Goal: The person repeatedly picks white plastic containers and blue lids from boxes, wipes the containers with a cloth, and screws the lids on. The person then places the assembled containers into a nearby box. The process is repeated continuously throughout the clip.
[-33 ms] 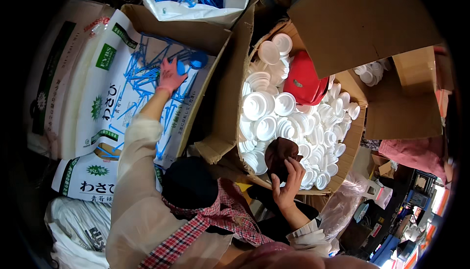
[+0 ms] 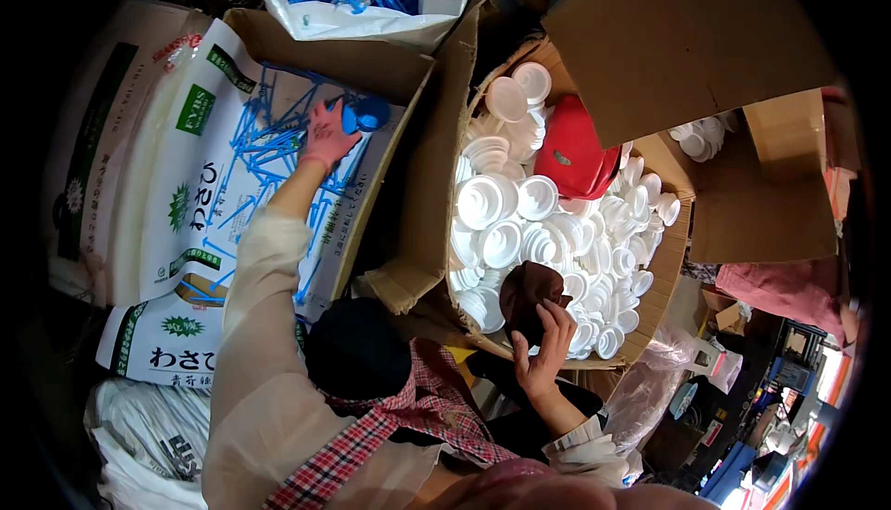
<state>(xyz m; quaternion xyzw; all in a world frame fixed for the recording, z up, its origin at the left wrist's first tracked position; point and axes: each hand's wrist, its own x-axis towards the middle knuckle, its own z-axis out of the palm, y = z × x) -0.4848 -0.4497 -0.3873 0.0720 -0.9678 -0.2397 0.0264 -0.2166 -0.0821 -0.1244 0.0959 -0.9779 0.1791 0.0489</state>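
My left hand [image 2: 329, 134], in a pink glove, reaches into a cardboard box [image 2: 345, 57] lined with white printed sheet. Its fingers are spread over thin blue plastic sticks [image 2: 264, 146], beside a round blue disc [image 2: 350, 118] and a darker blue round piece [image 2: 373, 114]. Bare, my right hand [image 2: 543, 357] is at the near edge of a carton [image 2: 665, 298] full of white round plastic lids [image 2: 538, 197]. Between its thumb and fingers is a dark brown, soft-looking piece [image 2: 527, 289], whose kind I cannot make out.
A red case [image 2: 571, 153] lies on the lids. Behind the left box stands a white sack [image 2: 371, 25] of blue sticks. A large carton flap [image 2: 687, 37] overhangs the right side. White plastic bags [image 2: 153, 440] lie at the lower left. A black round thing [image 2: 357, 348] is between the boxes.
The gloved left hand has turned slightly, and its fingers are spread wider over the blue sticks. My right hand stays at the dark brown piece.
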